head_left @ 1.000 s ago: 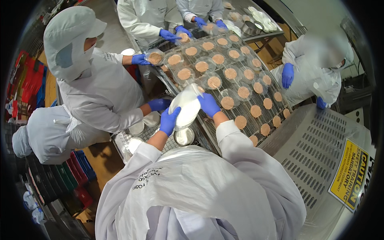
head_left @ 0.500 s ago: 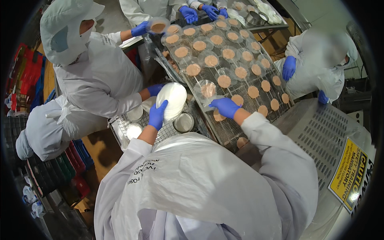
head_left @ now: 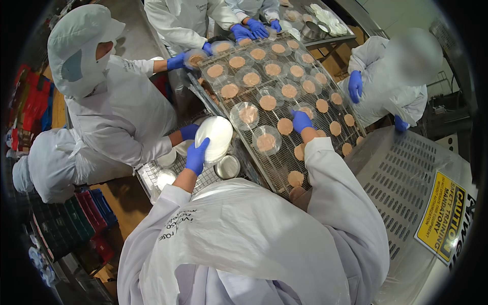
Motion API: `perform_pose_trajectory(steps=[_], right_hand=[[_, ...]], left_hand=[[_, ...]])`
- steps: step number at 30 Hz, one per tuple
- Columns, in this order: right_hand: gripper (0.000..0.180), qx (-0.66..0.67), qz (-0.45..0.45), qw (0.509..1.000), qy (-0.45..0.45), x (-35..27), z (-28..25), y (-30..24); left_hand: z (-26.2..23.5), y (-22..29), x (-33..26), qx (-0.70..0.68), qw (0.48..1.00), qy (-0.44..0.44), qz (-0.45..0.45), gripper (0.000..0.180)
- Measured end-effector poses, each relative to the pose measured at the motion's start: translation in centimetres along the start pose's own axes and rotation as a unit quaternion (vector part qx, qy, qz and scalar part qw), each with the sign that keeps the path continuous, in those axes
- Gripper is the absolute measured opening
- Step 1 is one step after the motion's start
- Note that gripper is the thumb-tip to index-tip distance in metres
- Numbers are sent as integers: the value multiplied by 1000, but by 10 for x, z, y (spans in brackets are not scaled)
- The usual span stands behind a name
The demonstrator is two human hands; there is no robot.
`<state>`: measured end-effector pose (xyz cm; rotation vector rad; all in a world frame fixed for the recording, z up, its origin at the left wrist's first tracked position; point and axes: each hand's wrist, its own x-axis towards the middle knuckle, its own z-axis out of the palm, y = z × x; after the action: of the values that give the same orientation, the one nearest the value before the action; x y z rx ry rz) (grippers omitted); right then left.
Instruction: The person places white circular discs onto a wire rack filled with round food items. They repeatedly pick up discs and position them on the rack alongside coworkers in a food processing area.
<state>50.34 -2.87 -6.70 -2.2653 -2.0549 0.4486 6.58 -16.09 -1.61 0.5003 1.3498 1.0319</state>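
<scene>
My left hand [head_left: 197, 156] grips a stack of white round sheets [head_left: 215, 137], held up beside the conveyor's left edge. My right hand [head_left: 303, 121] reaches over the wire mesh conveyor [head_left: 277, 165], its fingers closed at the edge of a clear round sheet [head_left: 306, 105] that lies around a pinkish-tan patty; the fingertips are partly hidden. Nearer to me, another patty [head_left: 265, 142] is covered by a clear sheet. Rows of round patties lie on the mesh, many with clear sheets, while several on the near right, such as one patty [head_left: 300, 151], are bare.
Under my left hand a wire rack [head_left: 208, 173] bears a round container [head_left: 227, 166] and white stacks [head_left: 166, 178]. A co-worker [head_left: 119, 101] stands close on the left, others across the far end, one person [head_left: 386, 76] at right. A perforated metal cover [head_left: 401, 178] flanks my right arm.
My right hand has moved right and farther up the conveyor. The near patty it was beside now has a clear sheet on it. My left hand still holds the stack.
</scene>
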Motion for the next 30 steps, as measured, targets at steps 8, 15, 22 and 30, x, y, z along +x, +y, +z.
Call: perform_pose_trajectory(steps=[8,15,22,30], right_hand=[[37,184,-186,955,-139,21,-25,-202],[25,196,-239,942,131,23,82,-165],[24,73,13,975,210,17,-22,4],[32,-75,-355,921,144,-27,48,-149]], left_hand=[[-2,15,10,-54,998,-7,-2,49],[11,3,27,-45,999,23,12,49],[-19,-7,16,-85,996,27,5,50],[17,17,20,-177,963,-170,-115,55]])
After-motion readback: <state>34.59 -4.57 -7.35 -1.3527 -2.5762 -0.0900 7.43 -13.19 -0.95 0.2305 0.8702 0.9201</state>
